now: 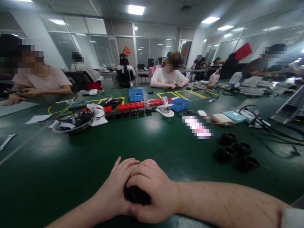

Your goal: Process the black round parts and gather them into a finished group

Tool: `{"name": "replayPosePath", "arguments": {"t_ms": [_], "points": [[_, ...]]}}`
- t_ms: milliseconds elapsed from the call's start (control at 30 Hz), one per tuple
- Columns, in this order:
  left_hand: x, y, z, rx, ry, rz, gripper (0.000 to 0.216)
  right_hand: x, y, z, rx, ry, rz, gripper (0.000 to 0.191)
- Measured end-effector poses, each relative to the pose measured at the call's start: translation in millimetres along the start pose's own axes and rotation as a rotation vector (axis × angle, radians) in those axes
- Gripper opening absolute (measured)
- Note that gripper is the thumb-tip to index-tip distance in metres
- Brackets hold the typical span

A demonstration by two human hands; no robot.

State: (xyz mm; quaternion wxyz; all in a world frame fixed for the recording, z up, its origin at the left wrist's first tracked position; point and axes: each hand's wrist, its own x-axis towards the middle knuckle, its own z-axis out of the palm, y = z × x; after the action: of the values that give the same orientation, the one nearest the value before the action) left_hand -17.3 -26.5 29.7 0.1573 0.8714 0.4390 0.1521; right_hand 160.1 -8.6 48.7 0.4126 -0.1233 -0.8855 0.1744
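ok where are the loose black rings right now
In the head view the black rings lie on the green table, right of the clasped hands and just in front of the power bank.

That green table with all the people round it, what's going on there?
A person sits at the green table with both hands closed together over a small black part: left hand, right hand. Four similar black rings lie apart to the right. Farther back sit red power strips, two blue bins and some phones. Other people are seated at the far and left sides, busy with their own hands.
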Motion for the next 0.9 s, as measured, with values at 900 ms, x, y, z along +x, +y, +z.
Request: {"name": "replayPosePath", "arguments": {"t_ms": [900], "points": [[9.5,-3.1,-16.8,-0.069,-0.254,0.126,0.067,-5.8,6.7,7.6,0.091,-0.195,-0.190,0.022]]}}
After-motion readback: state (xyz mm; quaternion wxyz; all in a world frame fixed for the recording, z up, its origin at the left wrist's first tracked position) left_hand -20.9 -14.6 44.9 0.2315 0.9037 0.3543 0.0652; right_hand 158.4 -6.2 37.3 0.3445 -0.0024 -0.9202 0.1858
